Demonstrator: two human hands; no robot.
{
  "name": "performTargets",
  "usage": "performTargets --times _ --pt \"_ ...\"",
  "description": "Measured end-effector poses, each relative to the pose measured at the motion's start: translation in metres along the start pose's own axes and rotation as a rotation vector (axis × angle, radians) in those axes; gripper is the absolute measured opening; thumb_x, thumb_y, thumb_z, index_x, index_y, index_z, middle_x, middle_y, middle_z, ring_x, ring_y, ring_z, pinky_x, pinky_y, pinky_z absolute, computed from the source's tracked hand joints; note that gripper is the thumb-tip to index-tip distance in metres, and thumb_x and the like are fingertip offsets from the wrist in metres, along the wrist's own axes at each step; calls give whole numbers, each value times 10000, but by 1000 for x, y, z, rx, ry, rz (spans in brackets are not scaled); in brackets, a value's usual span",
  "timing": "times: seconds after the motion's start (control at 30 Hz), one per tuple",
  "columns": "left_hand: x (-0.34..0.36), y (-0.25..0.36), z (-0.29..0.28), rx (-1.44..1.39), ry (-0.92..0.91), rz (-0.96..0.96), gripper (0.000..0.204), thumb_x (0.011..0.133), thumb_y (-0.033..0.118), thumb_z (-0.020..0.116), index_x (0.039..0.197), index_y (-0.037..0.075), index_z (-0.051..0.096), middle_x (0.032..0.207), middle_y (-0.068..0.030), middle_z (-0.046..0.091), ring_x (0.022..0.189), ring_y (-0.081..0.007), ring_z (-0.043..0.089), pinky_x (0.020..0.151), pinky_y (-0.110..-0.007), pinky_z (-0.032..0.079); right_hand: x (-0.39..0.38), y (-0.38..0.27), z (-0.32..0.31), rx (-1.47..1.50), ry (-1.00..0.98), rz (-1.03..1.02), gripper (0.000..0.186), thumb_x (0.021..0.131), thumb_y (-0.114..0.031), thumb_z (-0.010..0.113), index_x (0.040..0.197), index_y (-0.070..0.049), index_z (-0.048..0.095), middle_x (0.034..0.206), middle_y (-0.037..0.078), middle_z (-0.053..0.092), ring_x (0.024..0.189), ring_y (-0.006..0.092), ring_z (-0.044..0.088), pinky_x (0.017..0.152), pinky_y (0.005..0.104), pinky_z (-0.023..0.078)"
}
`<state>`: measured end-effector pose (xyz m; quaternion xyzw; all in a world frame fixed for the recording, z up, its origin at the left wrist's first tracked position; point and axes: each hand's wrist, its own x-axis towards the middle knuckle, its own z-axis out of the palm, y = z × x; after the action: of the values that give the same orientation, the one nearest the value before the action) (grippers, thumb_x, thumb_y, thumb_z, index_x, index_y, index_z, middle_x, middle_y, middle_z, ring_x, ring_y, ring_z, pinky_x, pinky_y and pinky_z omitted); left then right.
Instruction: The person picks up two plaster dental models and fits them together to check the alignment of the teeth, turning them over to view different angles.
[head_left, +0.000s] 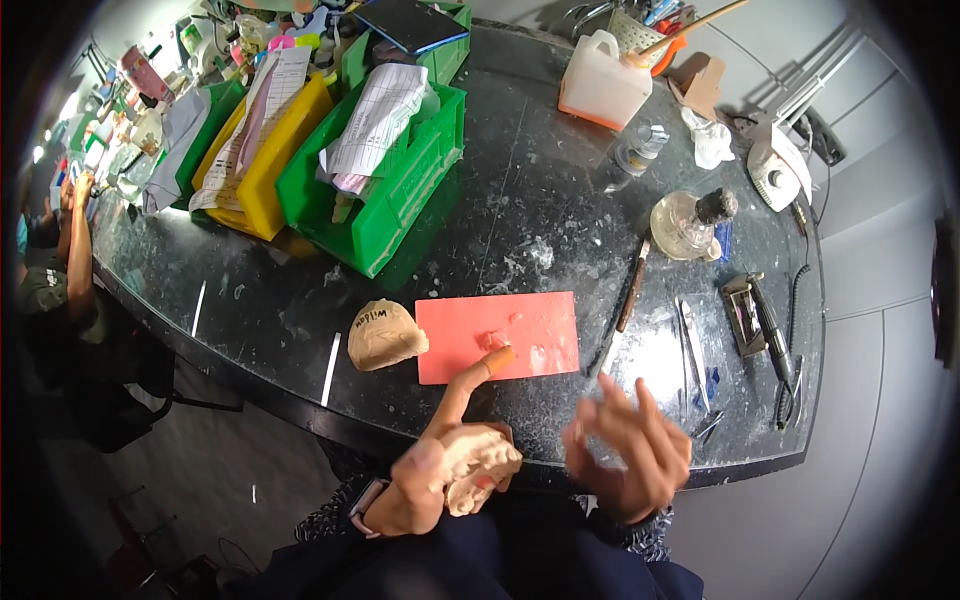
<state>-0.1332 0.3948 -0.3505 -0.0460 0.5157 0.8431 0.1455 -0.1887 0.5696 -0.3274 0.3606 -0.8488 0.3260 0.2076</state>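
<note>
My left hand (412,492) is closed around a beige plaster dental cast (478,462) just in front of the table edge, with the tooth row showing. Its index finger stretches forward onto a flat pink wax sheet (450,318). Small wax scraps (494,341) lie on the sheet by that fingertip. To the left, a second plaster cast (384,336), with handwriting on its base, touches the sheet's edge. My right hand (632,448) is raised at the table edge, smeared by motion; its fingers are apart and I see nothing in them.
A wax knife (632,290), metal tweezers (692,350) and a corded handpiece (770,325) lie to the right. Beyond stand a glass burner (683,226) and a white jug (604,82). Green (385,232) and yellow bins (262,205) hold papers at the back left. Another person (75,290) sits far left.
</note>
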Motion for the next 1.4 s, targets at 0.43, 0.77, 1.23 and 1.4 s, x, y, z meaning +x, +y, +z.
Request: performTargets --times 0.43,0.77,1.23,1.4 --pt "8 -9 -13 -504 -168 66 834 794 574 486 1363 50 173 1034 -178 505 858 -264 590 689 -392 536 0 17 26 -170 -62 334 271 758 20 557 1016 -27 624 992 133 617 974 314 605 872 406 470" --pt "14 -19 4 -223 120 461 1196 621 253 818 1384 91 -87 1152 -170 481 1144 -334 474 1006 -493 337 -3 -10 21 611 -135 506 359 640 -55 768 965 27 640 902 142 625 834 215 635 719 294 505" --pt "0 -16 -3 -78 -17 182 845 810 12 582 1410 70 -9 1394 -215 282 1278 -233 332 999 -325 335 -10 -3 31 194 -45 191 322 659 -74 751 961 -73 638 882 28 634 639 119 629 453 212 481" --pt "3 -18 0 178 27 291 617 888 64 503 1379 -22 140 1370 -214 320 1240 -233 379 1000 -337 335 -9 -3 34 203 -69 229 309 660 -76 750 945 -74 632 893 25 630 630 116 621 438 215 469"
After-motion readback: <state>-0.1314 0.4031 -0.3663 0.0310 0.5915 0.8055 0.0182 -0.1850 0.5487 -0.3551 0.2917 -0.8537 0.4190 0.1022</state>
